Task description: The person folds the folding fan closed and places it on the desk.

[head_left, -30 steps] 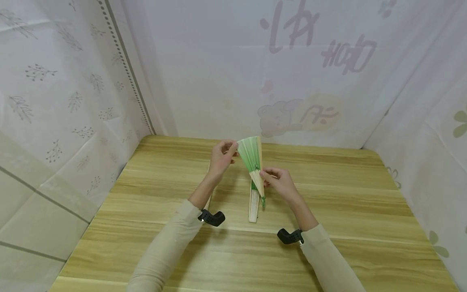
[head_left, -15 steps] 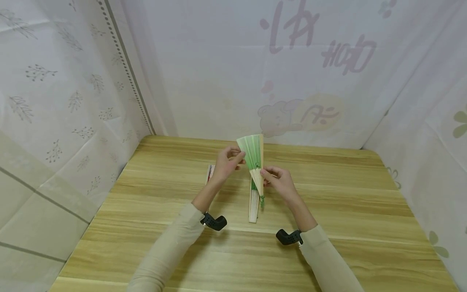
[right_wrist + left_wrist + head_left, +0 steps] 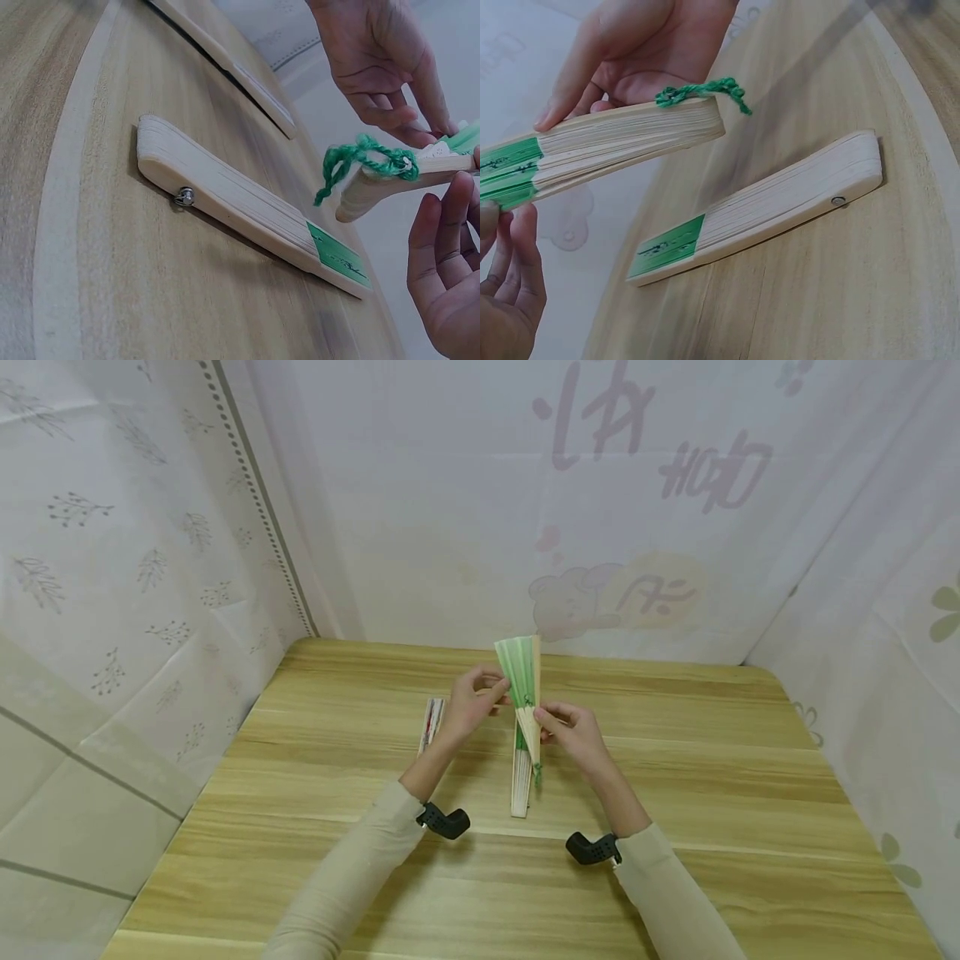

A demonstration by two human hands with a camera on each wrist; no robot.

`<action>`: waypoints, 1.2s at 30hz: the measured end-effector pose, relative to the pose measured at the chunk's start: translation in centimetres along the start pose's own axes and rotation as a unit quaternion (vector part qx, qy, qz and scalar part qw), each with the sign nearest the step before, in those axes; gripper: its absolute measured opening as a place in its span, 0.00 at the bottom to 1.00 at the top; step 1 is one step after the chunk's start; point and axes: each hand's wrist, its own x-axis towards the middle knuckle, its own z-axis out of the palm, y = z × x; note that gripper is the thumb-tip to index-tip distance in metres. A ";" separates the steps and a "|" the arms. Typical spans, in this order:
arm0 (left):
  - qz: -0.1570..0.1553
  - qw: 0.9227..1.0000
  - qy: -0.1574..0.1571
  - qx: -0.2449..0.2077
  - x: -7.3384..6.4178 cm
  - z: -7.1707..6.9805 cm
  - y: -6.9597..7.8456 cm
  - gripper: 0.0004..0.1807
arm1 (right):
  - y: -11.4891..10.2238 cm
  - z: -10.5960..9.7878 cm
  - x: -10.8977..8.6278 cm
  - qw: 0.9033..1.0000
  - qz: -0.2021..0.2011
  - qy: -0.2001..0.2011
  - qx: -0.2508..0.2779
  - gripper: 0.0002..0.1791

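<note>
A partly spread green folding fan (image 3: pixel 517 664) with pale wooden ribs is held up between both hands. The left hand (image 3: pixel 474 700) pinches its leaf along the left edge, thumb in front. The right hand (image 3: pixel 576 732) grips the ribs on the right side, below the green leaf. From the fan's lower end dangles a green cord (image 3: pixel 367 161). Below it, a second, folded fan (image 3: pixel 780 195) with a green leaf and a metal rivet lies on the table; the held fan hides its far end in the head view.
Left of the second fan, another folded fan (image 3: pixel 431 722) with red and dark markings lies partly behind the left forearm. The wooden table (image 3: pixel 712 777) meets patterned cloth (image 3: pixel 450 510) at the back and sides. Each wrist wears a black camera (image 3: pixel 444 821).
The left hand has moved right and slightly nearer, and the held fan's spread has narrowed. The left-hand fan on the table shows more. The right hand has hardly moved.
</note>
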 end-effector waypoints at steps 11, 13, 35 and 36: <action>-0.016 0.999 -0.039 -0.010 -0.4 0.4 -0.5 0.11 | 0.3 0.4 0.0 1.000 0.002 0.010 0.020 0.19; -0.021 0.999 -0.045 -0.002 -0.5 0.4 -0.5 0.11 | 0.5 0.5 -0.1 1.000 0.005 0.012 0.024 0.19; -0.036 0.996 -0.076 0.009 -1.0 0.9 -0.7 0.12 | 1.0 0.6 -0.4 1.000 0.011 -0.002 0.017 0.19; -0.038 0.996 -0.078 0.009 -1.0 0.9 -0.8 0.12 | 1.0 0.6 -0.3 1.000 0.011 -0.003 0.017 0.20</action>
